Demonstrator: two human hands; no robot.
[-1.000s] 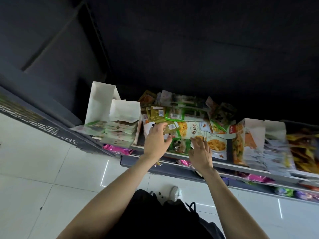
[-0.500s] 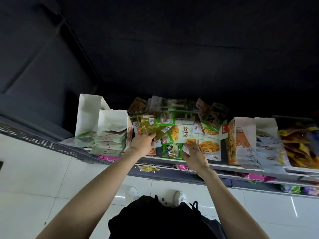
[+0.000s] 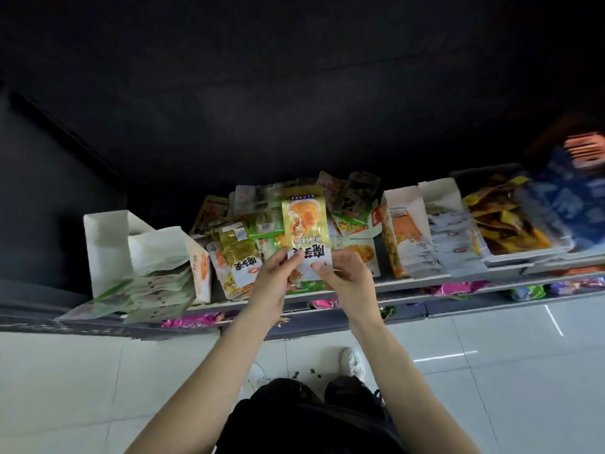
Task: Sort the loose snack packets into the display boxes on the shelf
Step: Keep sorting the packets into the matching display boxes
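Observation:
A gold and white snack packet (image 3: 305, 228) with an orange picture stands upright above the shelf, held at its lower edge by both hands. My left hand (image 3: 272, 283) pinches its lower left corner, and my right hand (image 3: 347, 279) pinches its lower right. Behind it lies a heap of loose packets (image 3: 262, 224) in green, yellow and white. A white display box (image 3: 108, 247) with pale green packets stands at the left. Two white display boxes (image 3: 404, 204) with orange and white packets stand at the right.
The grey shelf edge (image 3: 425, 283) runs across the view, with pink and green packets on a lower shelf (image 3: 196, 321) beneath it. A tray of yellow-brown packets (image 3: 510, 231) sits far right beside blurred blue packaging (image 3: 569, 211). White tiled floor and my shoes lie below.
Both hands left the heap and came together. They now lift one gold and white packet upright between them; before, the left hand gripped a yellow-green packet and the right lay on the pile.

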